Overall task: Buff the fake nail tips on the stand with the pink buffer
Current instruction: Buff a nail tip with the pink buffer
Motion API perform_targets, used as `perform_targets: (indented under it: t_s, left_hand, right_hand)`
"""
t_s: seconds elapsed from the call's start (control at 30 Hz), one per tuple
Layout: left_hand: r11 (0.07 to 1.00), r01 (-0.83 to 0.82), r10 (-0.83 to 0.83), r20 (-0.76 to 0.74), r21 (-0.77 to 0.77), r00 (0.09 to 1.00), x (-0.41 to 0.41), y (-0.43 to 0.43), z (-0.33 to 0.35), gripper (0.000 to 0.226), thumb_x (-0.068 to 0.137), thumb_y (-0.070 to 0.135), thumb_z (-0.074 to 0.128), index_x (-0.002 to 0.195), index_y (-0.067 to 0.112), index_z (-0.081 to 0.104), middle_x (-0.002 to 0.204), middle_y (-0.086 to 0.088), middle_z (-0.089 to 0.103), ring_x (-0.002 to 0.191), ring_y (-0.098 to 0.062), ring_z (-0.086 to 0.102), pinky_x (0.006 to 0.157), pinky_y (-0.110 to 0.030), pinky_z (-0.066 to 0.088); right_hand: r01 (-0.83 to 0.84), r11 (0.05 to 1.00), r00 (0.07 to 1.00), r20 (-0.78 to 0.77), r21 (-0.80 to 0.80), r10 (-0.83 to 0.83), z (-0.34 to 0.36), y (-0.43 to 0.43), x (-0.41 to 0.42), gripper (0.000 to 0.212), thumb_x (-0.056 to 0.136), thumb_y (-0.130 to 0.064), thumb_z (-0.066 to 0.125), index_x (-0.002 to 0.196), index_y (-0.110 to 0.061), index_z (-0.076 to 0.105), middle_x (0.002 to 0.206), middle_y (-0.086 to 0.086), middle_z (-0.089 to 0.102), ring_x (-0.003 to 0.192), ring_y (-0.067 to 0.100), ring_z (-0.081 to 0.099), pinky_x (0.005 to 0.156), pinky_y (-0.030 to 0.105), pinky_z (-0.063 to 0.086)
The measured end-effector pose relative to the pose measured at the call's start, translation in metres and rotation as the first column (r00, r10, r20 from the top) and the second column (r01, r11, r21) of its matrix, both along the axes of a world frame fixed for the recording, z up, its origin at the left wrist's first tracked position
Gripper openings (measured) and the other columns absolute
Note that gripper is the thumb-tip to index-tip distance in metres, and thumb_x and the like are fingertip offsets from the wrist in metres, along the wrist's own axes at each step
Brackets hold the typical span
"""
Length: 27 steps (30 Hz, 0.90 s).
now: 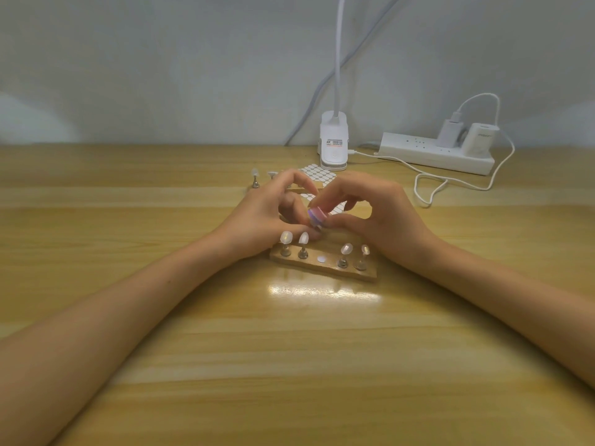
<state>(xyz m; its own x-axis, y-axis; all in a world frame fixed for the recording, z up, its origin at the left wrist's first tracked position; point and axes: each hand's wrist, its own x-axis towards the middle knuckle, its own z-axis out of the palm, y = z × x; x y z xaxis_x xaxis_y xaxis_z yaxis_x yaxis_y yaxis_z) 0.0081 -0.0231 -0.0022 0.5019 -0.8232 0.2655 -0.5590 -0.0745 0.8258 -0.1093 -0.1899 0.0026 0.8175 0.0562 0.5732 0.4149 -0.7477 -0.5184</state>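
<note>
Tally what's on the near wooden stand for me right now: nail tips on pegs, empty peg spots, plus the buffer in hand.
Nail tips on pegs on the near stand: 4, at and
Empty peg spots: 1
Pink buffer, gripped in the right hand beside the left hand: 1
Total: 6

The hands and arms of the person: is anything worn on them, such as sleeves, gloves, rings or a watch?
Nothing is worn. The left hand and the right hand are bare, without gloves, rings or watch. Both forearms are uncovered to the picture's edge; no sleeve shows.
</note>
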Motion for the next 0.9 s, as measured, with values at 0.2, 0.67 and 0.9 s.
perform_targets:
  t_s: [0.2, 0.67, 0.9]
  left_hand:
    - [1.000, 0.009, -0.009, 0.005, 0.003, 1.000, 0.0009, 0.0001, -0.0006, 0.051, 0.075, 0.004, 0.084, 0.114, 0.017, 0.055, 0.065, 0.007, 0.067, 0.064, -0.004, 0.063, 0.068, -0.008, 0.044]
    - [1.000, 0.009, -0.009, -0.002, 0.003, 1.000, 0.0024, -0.0008, -0.0019, 0.049, 0.076, 0.005, 0.084, 0.112, 0.019, 0.055, 0.064, 0.009, 0.066, 0.064, -0.003, 0.062, 0.067, -0.009, 0.045]
    - [1.000, 0.002, -0.002, -0.004, 0.007, 1.000, 0.0024, -0.0008, -0.0018, 0.049, 0.076, 0.006, 0.084, 0.113, 0.019, 0.055, 0.064, 0.010, 0.066, 0.063, -0.003, 0.062, 0.066, -0.009, 0.045]
  right_hand:
    - [0.018, 0.999, 1.000, -0.025, 0.027, -0.017, -0.0002, -0.0006, 0.0001, 0.010, 0.083, -0.008, 0.079, 0.089, -0.005, 0.072, 0.085, 0.001, 0.073, 0.080, 0.009, 0.066, 0.071, 0.031, 0.050]
    - [0.054, 0.995, 0.998, 0.025, -0.086, -0.052, 0.0014, -0.0003, -0.0018, 0.011, 0.083, -0.012, 0.079, 0.093, -0.009, 0.078, 0.086, 0.004, 0.071, 0.080, 0.013, 0.064, 0.074, 0.023, 0.045]
    - [0.062, 0.995, 0.998, 0.035, -0.083, -0.060, 0.0021, 0.0010, -0.0030, 0.009, 0.084, -0.014, 0.079, 0.091, -0.010, 0.077, 0.086, 0.001, 0.072, 0.080, 0.009, 0.064, 0.074, 0.026, 0.047]
